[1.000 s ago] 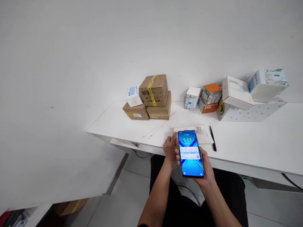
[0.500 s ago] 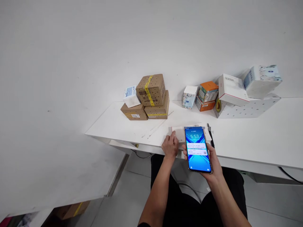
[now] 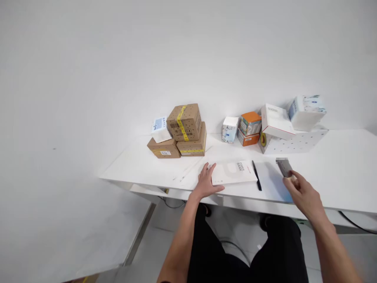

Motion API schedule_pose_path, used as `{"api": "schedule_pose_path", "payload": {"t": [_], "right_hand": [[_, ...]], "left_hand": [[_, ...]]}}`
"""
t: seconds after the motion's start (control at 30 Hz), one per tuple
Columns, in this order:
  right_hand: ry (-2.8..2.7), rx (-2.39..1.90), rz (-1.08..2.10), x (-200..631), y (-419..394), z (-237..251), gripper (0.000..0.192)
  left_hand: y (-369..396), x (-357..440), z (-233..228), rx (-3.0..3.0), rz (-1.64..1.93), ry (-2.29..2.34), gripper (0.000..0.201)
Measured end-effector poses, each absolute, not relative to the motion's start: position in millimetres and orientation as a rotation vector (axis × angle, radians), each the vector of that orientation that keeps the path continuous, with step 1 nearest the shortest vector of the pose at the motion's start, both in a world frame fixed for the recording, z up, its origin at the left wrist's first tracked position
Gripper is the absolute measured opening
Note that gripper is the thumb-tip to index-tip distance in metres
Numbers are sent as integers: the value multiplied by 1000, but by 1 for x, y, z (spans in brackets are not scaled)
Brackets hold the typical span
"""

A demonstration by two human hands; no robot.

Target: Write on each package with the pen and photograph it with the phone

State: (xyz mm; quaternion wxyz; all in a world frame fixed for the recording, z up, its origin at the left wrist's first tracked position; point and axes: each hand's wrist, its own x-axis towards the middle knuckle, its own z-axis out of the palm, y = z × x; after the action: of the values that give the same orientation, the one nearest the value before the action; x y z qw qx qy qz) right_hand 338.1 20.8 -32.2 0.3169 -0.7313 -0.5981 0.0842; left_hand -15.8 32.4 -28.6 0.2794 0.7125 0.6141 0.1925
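My left hand (image 3: pixel 206 181) lies flat on the white table (image 3: pixel 338 173), fingers spread and touching the left edge of a flat white box (image 3: pixel 232 173) printed "POWER BANK". A black pen (image 3: pixel 257 175) lies just right of that box. My right hand (image 3: pixel 304 196) is out to the right, holding a phone (image 3: pixel 284 168) by its near end. The phone is tilted low over the table, its screen turned away from me. A blue glow shows on the tabletop beneath it.
Three brown cartons (image 3: pixel 184 122) with yellow tape stand stacked at the back left, a tissue pack (image 3: pixel 160 129) leaning on them. Back right holds small patterned boxes (image 3: pixel 250 124), a white red-edged box (image 3: pixel 275 121), a tissue pack (image 3: pixel 306 112) and a dotted white box (image 3: pixel 294 143).
My right hand has carried the phone from in front of me out to the right and down toward the table, turning its screen away. My left hand let go of it and settled by the white box.
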Motion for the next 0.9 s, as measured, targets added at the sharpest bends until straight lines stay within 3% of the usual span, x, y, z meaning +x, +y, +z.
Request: {"api": "schedule_pose_path", "payload": {"t": [0.17,0.43,0.67,0.9], "right_hand": [[-1931,-2037,-319,353,37,-62,49],[-1899,-1808,-450,351,42,-70,49],[-1753,-1485,-87,304,38,-63,34],[-1669,-1437,111,295,37,-78,34]], "left_hand": [[47,-12,-12,1938,346,1503,106],[31,-14,-15,1821,509,1709,92],[42,6,-20,1671,704,2098,76],[59,28,-12,1552,684,2339,70]]}}
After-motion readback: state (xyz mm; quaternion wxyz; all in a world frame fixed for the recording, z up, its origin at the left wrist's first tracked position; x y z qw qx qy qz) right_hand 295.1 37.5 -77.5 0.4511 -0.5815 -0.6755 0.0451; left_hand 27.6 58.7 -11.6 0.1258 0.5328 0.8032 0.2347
